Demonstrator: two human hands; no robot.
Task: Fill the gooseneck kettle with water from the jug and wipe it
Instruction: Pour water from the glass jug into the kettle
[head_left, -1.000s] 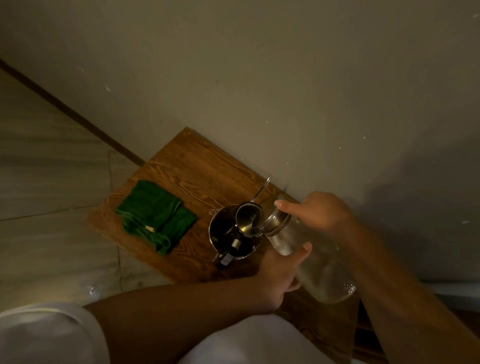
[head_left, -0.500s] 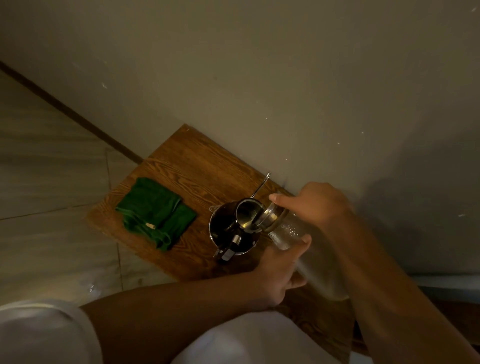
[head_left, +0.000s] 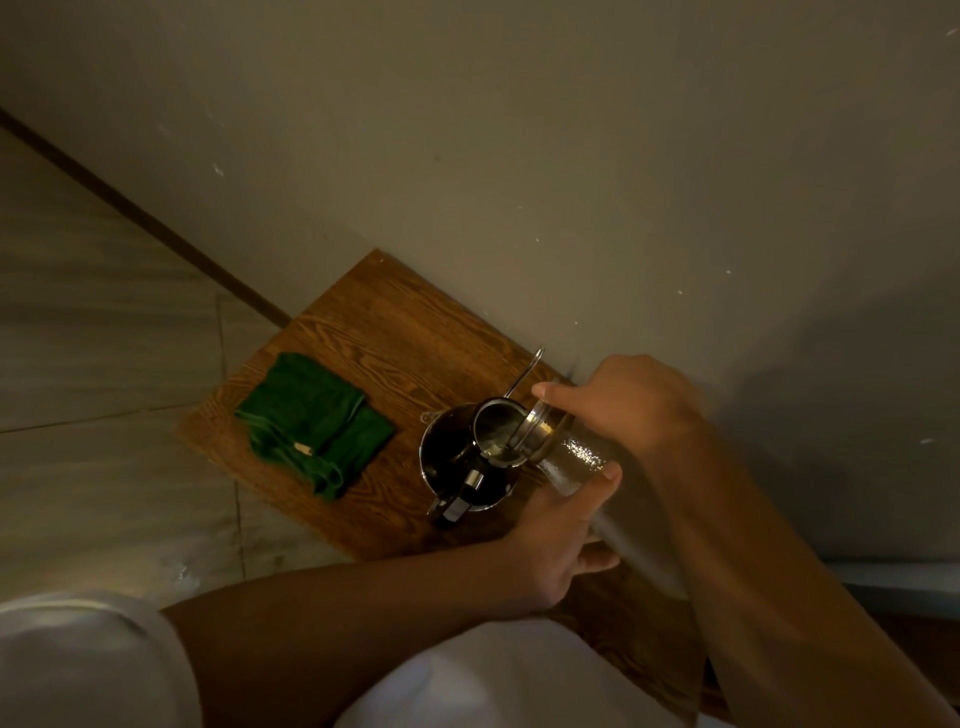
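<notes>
Both bare forearms reach in from the lower edge of the dim view and meet over a brown wood-grain table (head_left: 363, 338) set against a plain wall (head_left: 519, 156). The right hand (head_left: 628, 405) comes in from the right, wrist bent, its fingers wrapped over the top of the neck of a clear textured glass jug (head_left: 576, 457) with a metal collar; the index finger lies straight along the collar. The left hand (head_left: 561, 540) comes across from the lower left and grips the jug from beneath, thumb raised against the glass, the other fingers curled under the body. Between them the jug is tilted steeply, mouth lowered to the left, directly over the open top of a dark round metal gooseneck kettle (head_left: 467, 457) standing on the table.

The kettle's thin curved spout rises toward the wall, and its handle points toward the near table edge. Well apart to the left on the table lies a folded dark green cloth (head_left: 311, 421).

The jug's lower body blurs away behind the right forearm and is hard to trace. Whether water is flowing cannot be made out in the low light, nor the level inside the kettle. The near table corner is hidden by white clothing (head_left: 493, 675).
</notes>
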